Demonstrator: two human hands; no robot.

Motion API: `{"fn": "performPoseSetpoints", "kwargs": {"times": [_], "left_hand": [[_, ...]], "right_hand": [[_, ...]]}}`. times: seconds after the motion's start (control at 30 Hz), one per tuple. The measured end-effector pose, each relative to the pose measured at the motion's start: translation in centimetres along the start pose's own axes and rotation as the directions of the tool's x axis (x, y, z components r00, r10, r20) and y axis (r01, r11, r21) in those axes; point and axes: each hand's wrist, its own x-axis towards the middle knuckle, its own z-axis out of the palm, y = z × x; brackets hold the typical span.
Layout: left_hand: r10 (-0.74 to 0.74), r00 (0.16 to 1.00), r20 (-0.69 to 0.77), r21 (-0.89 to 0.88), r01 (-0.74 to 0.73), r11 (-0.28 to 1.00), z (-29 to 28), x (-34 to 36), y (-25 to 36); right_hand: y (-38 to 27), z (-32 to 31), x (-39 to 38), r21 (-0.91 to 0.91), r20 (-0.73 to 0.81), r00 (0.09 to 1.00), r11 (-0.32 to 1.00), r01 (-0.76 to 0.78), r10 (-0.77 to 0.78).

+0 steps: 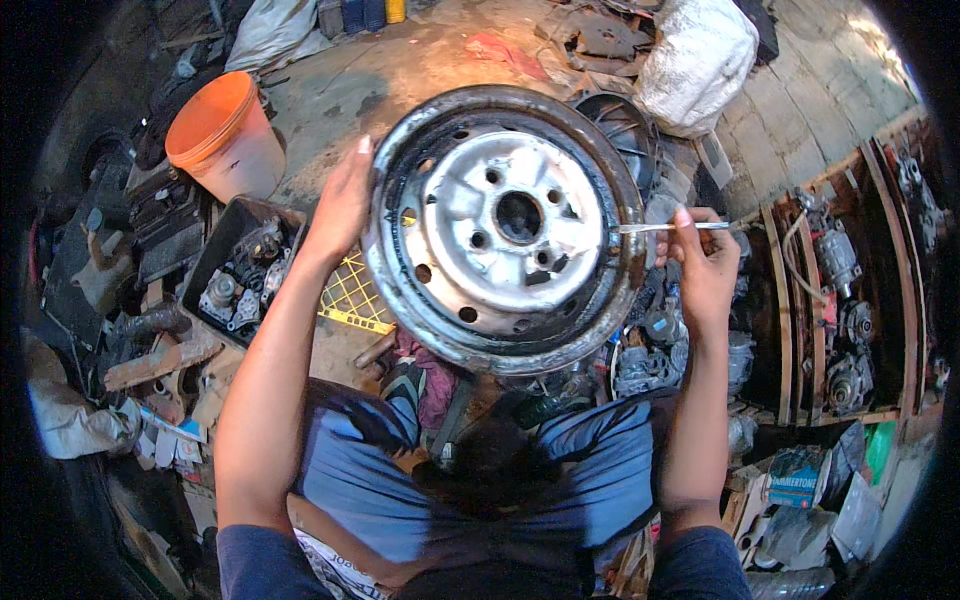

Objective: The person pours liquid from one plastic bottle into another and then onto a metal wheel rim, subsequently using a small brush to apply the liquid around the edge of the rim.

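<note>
A round steel car wheel rim (475,210) is held up above my lap, its silver face with a centre hole and bolt holes turned toward me. Its outer barrel is dark and streaked. My left hand (345,205) grips the rim's left edge, thumb at the upper side, with the other fingers hidden behind it. My right hand (705,260) pinches a slim, shiny tool (665,228) lying level, its narrow tip against the rim's right inner side. Whether that tool is a brush or a scraper I cannot make out.
An orange-topped bucket (228,140) stands at the far left, above a black crate (230,300) of metal parts. A yellow plastic grid (352,295) lies beneath the rim. Wooden racks (785,310) with machine parts fill the right. A white sack (700,65) sits far right.
</note>
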Motion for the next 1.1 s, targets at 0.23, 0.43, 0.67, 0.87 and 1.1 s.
{"fn": "performPoseSetpoints", "kwargs": {"times": [0.23, 0.43, 0.67, 0.87, 1.1], "left_hand": [[-0.161, 0.986, -0.032, -0.132, 0.156, 0.979, 0.6, 0.7, -1.1], [-0.172, 0.983, -0.071, -0.150, 0.160, 0.976, 1.7, -0.1, 1.8], [-0.161, 0.984, -0.075, -0.088, 0.154, 0.984, 2.1, -0.8, 2.8], [-0.154, 0.988, -0.024, -0.084, 0.152, 0.985, 1.2, 0.2, 0.8], [-0.134, 0.991, -0.025, -0.097, 0.131, 0.987, 0.3, 1.3, -1.8]], "right_hand": [[2.7, -2.6, -0.4, -0.128, 0.271, 0.952, 0.986, -0.109, 0.140], [2.7, -0.8, -2.4, -0.412, 0.260, 0.949, 0.868, 0.277, -0.179], [3.4, -1.4, -3.7, -0.384, 0.320, 0.946, 0.905, 0.182, -0.054], [4.0, -2.7, -4.0, -0.274, 0.332, 0.937, 0.962, -0.014, 0.108], [2.9, -1.7, -4.7, -0.308, 0.346, 0.933, 0.951, 0.012, 0.101]]}}
